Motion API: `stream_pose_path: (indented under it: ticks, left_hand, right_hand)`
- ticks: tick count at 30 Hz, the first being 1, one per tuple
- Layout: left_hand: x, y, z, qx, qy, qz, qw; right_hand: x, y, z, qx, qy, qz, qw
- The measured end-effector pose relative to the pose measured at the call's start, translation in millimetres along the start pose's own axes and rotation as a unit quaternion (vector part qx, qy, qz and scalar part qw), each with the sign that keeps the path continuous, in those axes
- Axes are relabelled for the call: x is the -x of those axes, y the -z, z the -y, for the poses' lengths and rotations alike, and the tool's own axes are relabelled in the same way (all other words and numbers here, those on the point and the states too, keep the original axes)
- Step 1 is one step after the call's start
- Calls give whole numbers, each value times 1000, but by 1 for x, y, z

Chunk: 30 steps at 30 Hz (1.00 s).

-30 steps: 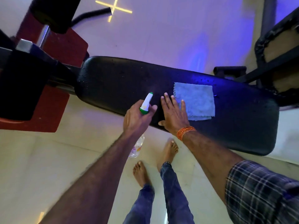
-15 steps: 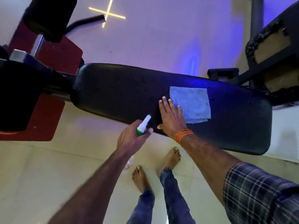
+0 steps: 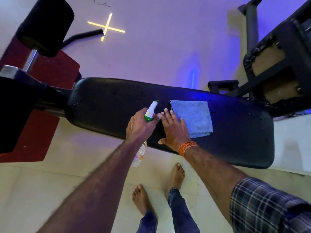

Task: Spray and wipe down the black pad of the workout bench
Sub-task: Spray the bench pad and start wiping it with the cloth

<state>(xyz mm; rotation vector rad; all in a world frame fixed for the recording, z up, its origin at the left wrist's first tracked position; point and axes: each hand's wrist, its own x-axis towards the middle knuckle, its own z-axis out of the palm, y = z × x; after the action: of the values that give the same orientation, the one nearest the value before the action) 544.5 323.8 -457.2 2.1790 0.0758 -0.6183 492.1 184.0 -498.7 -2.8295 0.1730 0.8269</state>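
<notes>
Taking the black pad (image 3: 104,105) as the landmark, its left end is beaded with droplets, so more mist there looks needless. Over its near edge the left hand (image 3: 140,126) is clenched around the spray bottle (image 3: 150,111), nozzle aimed across the pad; short, even bursts toward drier patches would serve best. Just right of it, the right hand (image 3: 175,132) lies flat and released on the pad, fingers touching the blue cloth (image 3: 193,117), ready to wipe.
</notes>
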Motion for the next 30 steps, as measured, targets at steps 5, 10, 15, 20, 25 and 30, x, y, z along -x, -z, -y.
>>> stream_pose_path:
  ticks: [5, 10, 15, 20, 25, 30]
  left_hand:
    - [12, -6, -10, 128, -62, -27, 989]
    - [19, -19, -36, 218, -81, -51, 971]
    - [10, -39, -61, 222, -74, -60, 970]
    - [8, -58, -86, 266, -67, -62, 960]
    - [7, -85, -117, 248, -82, -68, 963]
    - [5, -120, -121, 212, -70, -38, 974]
  right_hand:
    - [11, 7, -14, -130, 34, -98, 986]
    - [19, 17, -73, -260, -206, -318, 888]
    - [-2, 25, -123, -393, -380, -164, 821]
    - [-3, 31, -136, -510, -284, -180, 791]
    - [45, 50, -179, -605, -175, -250, 736]
    - [86, 66, -215, -608, -150, -261, 735]
